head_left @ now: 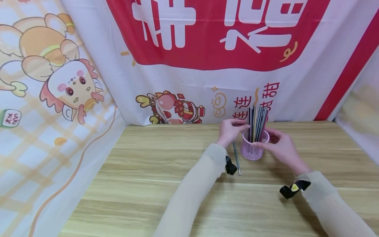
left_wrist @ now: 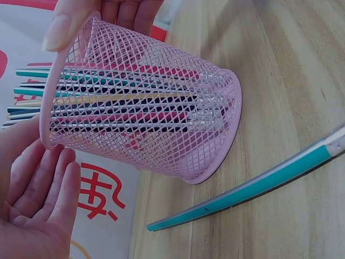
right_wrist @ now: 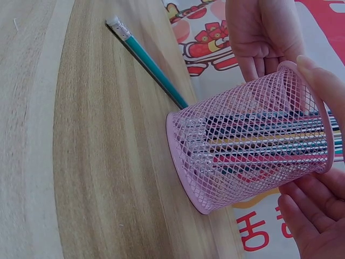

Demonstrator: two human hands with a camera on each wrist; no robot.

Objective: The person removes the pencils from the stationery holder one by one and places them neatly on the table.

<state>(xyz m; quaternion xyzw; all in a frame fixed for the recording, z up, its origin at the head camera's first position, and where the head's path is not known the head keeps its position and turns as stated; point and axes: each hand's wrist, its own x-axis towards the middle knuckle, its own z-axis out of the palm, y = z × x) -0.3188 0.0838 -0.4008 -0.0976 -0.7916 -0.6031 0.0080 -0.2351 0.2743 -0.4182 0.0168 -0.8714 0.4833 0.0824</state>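
Observation:
A pink mesh pencil cup (left_wrist: 210, 156) holds a bundle of pencils (head_left: 257, 123) in several colours, their eraser ends down. My right hand (head_left: 282, 148) grips the cup by its rim, thumb over the near edge and fingers round the far side. On the cup's other side, my left hand (head_left: 230, 131) reaches to the rim and the standing pencils. Its thumb lies right at them and its other fingers (left_wrist: 59, 189) extend loosely beside the cup. A green pencil (right_wrist: 148, 65) lies on the table just left of the cup, its eraser end towards me.
The wood-grain table (head_left: 165, 164) runs back to a white cloth with red print (head_left: 207, 56). At the left hangs a cartoon-patterned cloth (head_left: 32, 148), and another pale cloth (head_left: 361, 102) borders the right side. Black wrist cameras (head_left: 231, 166) sit on both sleeves.

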